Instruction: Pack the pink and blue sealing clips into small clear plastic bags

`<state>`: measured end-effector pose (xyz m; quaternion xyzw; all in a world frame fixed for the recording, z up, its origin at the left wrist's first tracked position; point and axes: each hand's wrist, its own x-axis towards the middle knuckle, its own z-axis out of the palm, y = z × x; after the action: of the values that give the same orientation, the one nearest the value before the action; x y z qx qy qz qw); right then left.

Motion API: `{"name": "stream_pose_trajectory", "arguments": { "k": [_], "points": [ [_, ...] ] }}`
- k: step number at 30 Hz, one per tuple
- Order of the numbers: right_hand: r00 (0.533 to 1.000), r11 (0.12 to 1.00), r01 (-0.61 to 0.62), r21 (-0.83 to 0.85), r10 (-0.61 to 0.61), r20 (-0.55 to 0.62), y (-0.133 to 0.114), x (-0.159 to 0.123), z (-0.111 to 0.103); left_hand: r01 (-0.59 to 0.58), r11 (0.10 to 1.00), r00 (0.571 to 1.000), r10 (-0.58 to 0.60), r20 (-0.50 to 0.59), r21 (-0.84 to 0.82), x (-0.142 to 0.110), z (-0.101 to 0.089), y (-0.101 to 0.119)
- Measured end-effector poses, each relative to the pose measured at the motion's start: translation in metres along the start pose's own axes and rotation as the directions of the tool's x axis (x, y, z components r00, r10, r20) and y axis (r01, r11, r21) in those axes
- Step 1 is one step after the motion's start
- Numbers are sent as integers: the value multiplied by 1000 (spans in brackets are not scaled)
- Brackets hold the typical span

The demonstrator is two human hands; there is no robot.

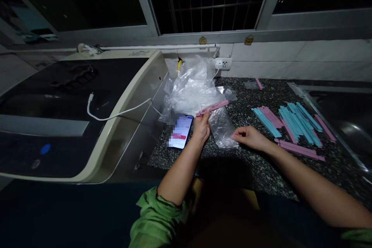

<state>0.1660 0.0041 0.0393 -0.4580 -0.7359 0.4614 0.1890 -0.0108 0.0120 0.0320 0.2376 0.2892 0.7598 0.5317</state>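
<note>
Pink strips (216, 106) up in my left hand (201, 127), over the plastic!

And here we are at the speckled surface (242, 110), my left hand closed around one end of the pink strips, the far end slanting up to the right above the crumpled clear plastic (194, 89). Over to my right hand (248, 137): fingertips drawn narrow, right at the edge of a flattened clear bag (223, 130); whether they pinch it, I can't tell. Just beside my left wrist, a phone (180, 131) lies face up with its screen lit.

Out on the right, what a spread! Blue strips (295, 122) and loose pink strips (299, 150) lie in a loose scatter, some overlapping, near the metal sink (351, 124). Further back, one small pink strip (258, 83) rests by itself near the wall. On my left stands the washing machine (66, 93), a white cable (124, 112) trailing across its lid, and behind the plastic a white plug (218, 64) sits in the wall socket (225, 64).
</note>
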Motion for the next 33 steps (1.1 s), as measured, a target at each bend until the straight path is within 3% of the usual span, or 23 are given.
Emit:
{"name": "stream_pose_trajectory", "arguments": {
  "k": [3, 5, 6, 7, 8, 10, 12, 14, 17, 20, 26, 30, 33],
  "points": [
    [999, 1000, 23, -12, -23, 28, 0, -1, -1, 53, 998, 999, -53, 7, 21, -2, 0, 1],
    [995, 997, 77, -12, -77, -65, -1, -1, -6, 124, 991, 991, -127, 40, 57, -4, 0, 0],
    [978, 992, 123, -26, -126, -169, -1, -2, -9, 165, 983, 983, -171, 70, 83, -6, 0, 0],
    [935, 982, 178, -69, -191, -299, -1, -2, -13, 202, 973, 971, -214, 108, 116, -8, 1, -1],
    [865, 960, 235, -149, -277, -420, 0, -3, -17, 226, 962, 958, -248, 146, 152, -10, 1, -3],
    [696, 866, 319, -384, -489, -526, 0, -4, -23, 234, 946, 939, -280, 201, 225, -13, 1, -7],
    [584, 712, 359, -603, -676, -450, 2, -4, -26, 219, 934, 934, -284, 215, 283, -15, 2, -10],
    [545, 575, 374, -728, -771, -329, 2, -4, -26, 213, 924, 934, -287, 211, 316, -16, 2, -12],
    [543, 455, 322, -830, -807, -231, 2, -4, -22, 212, 918, 934, -291, 206, 335, -15, 2, -12],
    [576, 406, 239, -882, -790, -207, -1, -5, -21, 217, 897, 919, -321, 229, 384, -17, 0, -11],
    [736, 463, 77, -883, -624, -262, -9, -10, -34, 345, 766, 839, -511, 189, 542, -23, -4, -11],
    [777, 487, -21, -873, -542, -321, -7, -6, -54, 408, 721, 792, -585, 176, 560, -15, 4, -9],
    [796, 476, -154, -866, -460, -394, 0, 1, -75, 381, 708, 811, -565, 154, 595, 1, 20, -14]
  ]
}}
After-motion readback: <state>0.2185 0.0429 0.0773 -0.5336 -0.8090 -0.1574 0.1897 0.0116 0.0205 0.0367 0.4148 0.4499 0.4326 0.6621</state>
